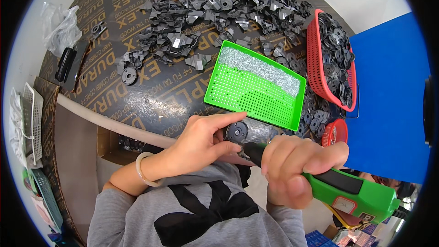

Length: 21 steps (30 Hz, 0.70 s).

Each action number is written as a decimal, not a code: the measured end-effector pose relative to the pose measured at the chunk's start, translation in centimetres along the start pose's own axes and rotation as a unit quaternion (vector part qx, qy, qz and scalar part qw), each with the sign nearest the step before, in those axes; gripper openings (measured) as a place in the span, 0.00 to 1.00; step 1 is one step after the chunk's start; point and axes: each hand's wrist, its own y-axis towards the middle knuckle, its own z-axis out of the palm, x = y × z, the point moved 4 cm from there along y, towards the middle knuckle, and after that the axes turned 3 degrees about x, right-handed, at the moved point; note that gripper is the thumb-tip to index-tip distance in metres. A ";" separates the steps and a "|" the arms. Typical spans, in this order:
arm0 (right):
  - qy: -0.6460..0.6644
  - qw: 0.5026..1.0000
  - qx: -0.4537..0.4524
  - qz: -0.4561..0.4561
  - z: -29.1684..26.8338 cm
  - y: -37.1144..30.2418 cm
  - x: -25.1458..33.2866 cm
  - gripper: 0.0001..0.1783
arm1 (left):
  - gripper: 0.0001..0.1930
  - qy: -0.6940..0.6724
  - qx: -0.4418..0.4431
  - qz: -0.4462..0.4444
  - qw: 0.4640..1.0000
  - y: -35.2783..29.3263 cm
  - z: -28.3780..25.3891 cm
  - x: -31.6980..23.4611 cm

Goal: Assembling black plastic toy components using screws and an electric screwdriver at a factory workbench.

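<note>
My left hand (197, 138) grips a black plastic part with a round disc (238, 131) between thumb and fingers, low over the table's near edge. Wrapped round a green and black electric screwdriver (359, 194) is my right hand (290, 167). The screwdriver's dark nose points left and reaches the part beside my left thumb; whether its tip touches a screw cannot be seen. Just beyond both hands lies a green perforated tray (300, 112), with many small silvery screws (260, 71) banked along its far side.
Loose black plastic parts (183, 0) spread over the table's far side. To the right stand a tall red basket (315, 59) of black discs and a small red basket (340, 130), near a blue panel (388, 96). A plastic bag (59, 27) lies far left; a cardboard box (107, 146) sits below the edge.
</note>
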 end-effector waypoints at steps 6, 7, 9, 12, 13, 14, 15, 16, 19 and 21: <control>0.095 0.995 0.005 -0.008 -0.1 0.2 -0.1 0.24 | 0.32 -0.008 0.012 -0.005 1.000 -0.9 -0.6 -0.2; 0.095 0.995 0.003 -0.008 0.2 0.3 0.2 0.24 | 0.32 -0.008 0.013 -0.007 1.000 -1.2 -1.2 -0.6; 0.124 0.989 -0.083 -0.006 0.2 -0.1 1.2 0.25 | 0.31 -0.012 0.056 -0.008 0.998 -2.2 -2.4 -1.5; 0.031 0.997 -0.066 -0.031 -1.1 0.2 3.1 0.19 | 0.30 0.044 0.037 -0.015 0.998 -5.7 -6.4 -1.1; 0.011 0.996 -0.075 -0.039 -1.6 0.1 3.4 0.19 | 0.30 0.059 0.005 -0.103 0.993 -7.3 -8.2 -1.0; 0.003 0.998 -0.058 -0.022 -2.2 0.1 3.5 0.17 | 0.30 0.045 -0.001 -0.150 0.988 -9.4 -10.0 -0.4; 0.010 0.997 -0.068 -0.028 -2.6 0.1 3.3 0.16 | 0.30 0.061 0.006 -0.164 0.985 -11.2 -11.5 0.1; 0.025 0.997 -0.072 -0.030 -2.9 0.2 2.6 0.16 | 0.29 0.077 0.005 -0.181 0.980 -13.5 -12.8 0.6; -0.010 0.995 -0.092 -0.034 -4.4 0.2 1.8 0.16 | 0.30 0.177 -0.018 -0.328 0.928 -18.1 -15.8 2.8; -0.042 0.992 -0.109 -0.046 -4.7 0.3 1.3 0.17 | 0.30 0.210 -0.052 -0.360 0.908 -20.8 -17.8 5.8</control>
